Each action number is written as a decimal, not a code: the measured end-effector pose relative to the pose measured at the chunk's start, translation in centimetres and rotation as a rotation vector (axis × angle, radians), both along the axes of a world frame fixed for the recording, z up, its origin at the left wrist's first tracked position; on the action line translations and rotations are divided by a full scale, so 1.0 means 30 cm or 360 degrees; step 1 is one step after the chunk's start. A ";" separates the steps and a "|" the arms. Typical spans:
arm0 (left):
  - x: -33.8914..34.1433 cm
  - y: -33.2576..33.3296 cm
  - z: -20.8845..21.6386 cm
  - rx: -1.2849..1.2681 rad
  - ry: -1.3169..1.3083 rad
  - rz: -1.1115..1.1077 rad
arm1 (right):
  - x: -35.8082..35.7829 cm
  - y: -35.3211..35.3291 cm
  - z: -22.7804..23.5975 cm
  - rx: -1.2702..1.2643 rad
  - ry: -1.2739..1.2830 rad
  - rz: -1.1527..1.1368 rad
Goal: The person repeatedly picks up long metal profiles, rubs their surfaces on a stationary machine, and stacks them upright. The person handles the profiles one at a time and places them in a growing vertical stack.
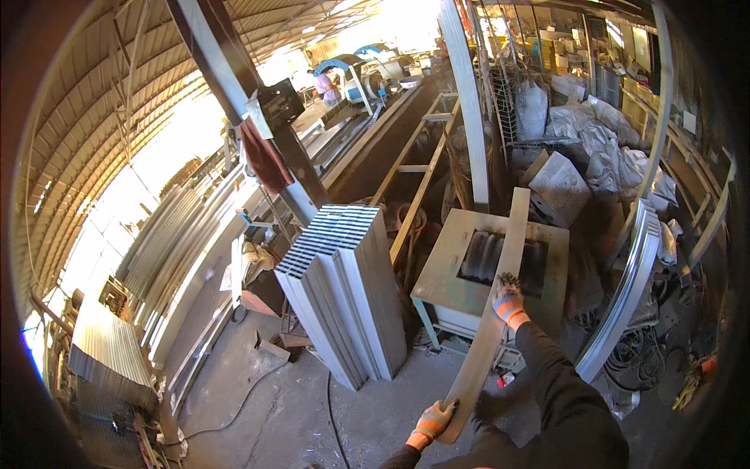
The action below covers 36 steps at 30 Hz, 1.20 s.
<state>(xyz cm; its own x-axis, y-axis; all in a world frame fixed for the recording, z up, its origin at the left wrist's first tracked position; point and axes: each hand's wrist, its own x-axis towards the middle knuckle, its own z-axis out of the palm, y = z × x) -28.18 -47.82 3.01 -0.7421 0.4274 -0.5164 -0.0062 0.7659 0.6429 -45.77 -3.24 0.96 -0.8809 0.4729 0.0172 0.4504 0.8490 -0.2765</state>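
Observation:
A long, flat metal profile (478,356) lies slantwise across a pale green machine table (437,270), its near end reaching out over the floor toward me. My left hand (432,422), in an orange and grey glove, is closed round the edge near that end. Farther along, my right hand (509,303) grips the profile near the table's front edge, in a matching glove with dark, dirty fingertips. Dark ribbed rollers (483,256) show in the table's opening, partly covered by the profile. To the left stands an upright bundle of similar silvery profiles (344,301).
Curved metal strips (625,289) stand at the right, above tangled cables (637,363). A steel post (258,117) with a dark red cloth (264,156) rises behind the bundle. Long stacked profiles (187,242) lie left. A cable (334,414) crosses the floor. Another person (326,87) is far back.

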 end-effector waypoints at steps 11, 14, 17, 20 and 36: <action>-0.601 0.649 -0.022 0.0081 0.0073 -0.0156 | -0.563 0.562 0.073 0.0069 -0.0157 -0.0238; -0.596 0.639 0.011 -0.0002 -0.0100 0.0016 | -0.531 0.494 0.084 0.0247 -0.0065 -0.0243; -0.523 0.560 0.019 0.0013 -0.0135 -0.0001 | -0.456 0.416 0.093 0.0130 -0.0206 -0.0294; -0.435 0.478 0.024 0.0081 0.0006 0.0009 | -0.351 0.317 0.113 0.0174 -0.0194 -0.0249; 0.455 -0.684 0.067 0.0109 0.0050 0.0059 | 0.524 -0.819 0.114 0.0253 0.0211 -0.0118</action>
